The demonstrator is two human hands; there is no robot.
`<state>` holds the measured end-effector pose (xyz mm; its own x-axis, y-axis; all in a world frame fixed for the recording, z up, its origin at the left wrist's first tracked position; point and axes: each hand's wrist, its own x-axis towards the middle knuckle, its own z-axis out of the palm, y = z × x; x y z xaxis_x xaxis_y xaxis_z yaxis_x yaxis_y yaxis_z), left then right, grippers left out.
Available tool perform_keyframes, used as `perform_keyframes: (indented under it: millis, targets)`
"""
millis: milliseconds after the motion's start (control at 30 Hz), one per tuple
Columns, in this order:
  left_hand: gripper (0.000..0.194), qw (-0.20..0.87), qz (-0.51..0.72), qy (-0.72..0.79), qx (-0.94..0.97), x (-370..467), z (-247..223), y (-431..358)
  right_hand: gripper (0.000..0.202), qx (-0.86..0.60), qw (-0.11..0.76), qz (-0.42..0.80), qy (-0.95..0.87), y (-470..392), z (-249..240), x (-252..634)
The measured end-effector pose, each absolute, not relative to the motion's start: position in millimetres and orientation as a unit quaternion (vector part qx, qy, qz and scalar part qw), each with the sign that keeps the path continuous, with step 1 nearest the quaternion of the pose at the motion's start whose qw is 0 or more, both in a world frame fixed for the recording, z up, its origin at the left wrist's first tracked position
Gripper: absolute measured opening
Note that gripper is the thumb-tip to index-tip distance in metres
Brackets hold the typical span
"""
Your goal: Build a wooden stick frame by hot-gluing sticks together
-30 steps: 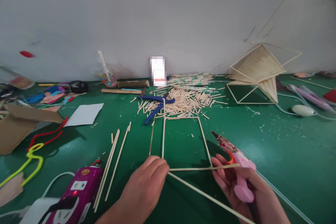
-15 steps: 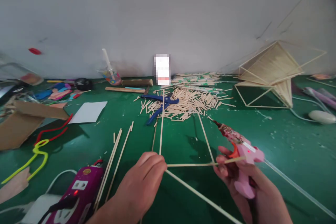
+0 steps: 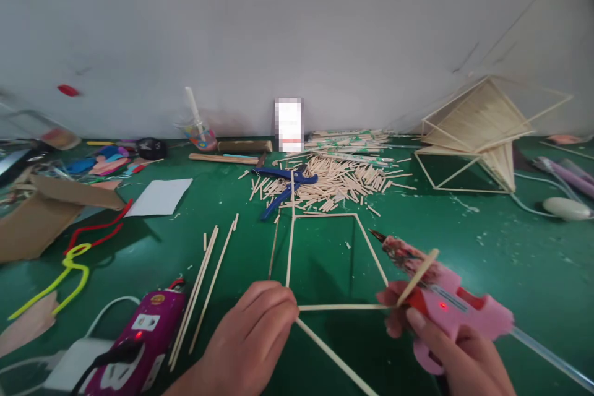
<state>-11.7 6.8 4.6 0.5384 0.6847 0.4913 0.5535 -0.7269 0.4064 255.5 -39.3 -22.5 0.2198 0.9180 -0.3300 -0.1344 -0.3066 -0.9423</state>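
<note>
Two hands, one stick frame (image 3: 343, 307), green table (image 3: 464, 241).
L hand (image 3: 253, 337) closed over frame's near L corner. R hand (image 3: 459, 352) wraps pink glue gun (image 3: 457, 315), w/ short stick (image 3: 420, 274) at fingers; can't tell if stick joins frame. Frame btwn hands & cut-stick pile (image 3: 343, 179), blue pliers (image 3: 277, 201) on pile's L edge.

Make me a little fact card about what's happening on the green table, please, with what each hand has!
Left hand: fingers at one corner of a thin stick frame
Right hand: holding a pink glue gun, its red light showing
Nearby left: loose long sticks, then a purple power strip
Behind the frame: a pile of short stick pieces with a blue-handled tool at its left side
Far right: a bigger stick model
Table: green, with whitish specks
</note>
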Motion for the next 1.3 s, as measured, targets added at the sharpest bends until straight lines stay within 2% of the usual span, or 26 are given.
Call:
perform_keyframes:
  millis: [100, 333, 767, 1300]
  targets:
    - [0.019, 0.128, 0.325, 0.364, 0.863, -11, 4, 15, 0.037, -0.607, 0.491, 0.535, -0.324, -25, -15, 249]
    - [0.015, 0.146, 0.305, 0.385, 0.859, -9, -5, 35, 0.035, -0.579, 0.525, 0.549, -0.296, 9, -18, 247]
    - [0.011, 0.081, 0.321, 0.423, 0.844, -1, -12, 81, 0.031, -0.531, 0.565, 0.536, -0.334, 61, -24, 239]
    - [0.025, 0.037, 0.376, 0.304, 0.875, -4, 19, 29, 0.028, -0.518, 0.587, 0.510, -0.357, -2, -4, 257]
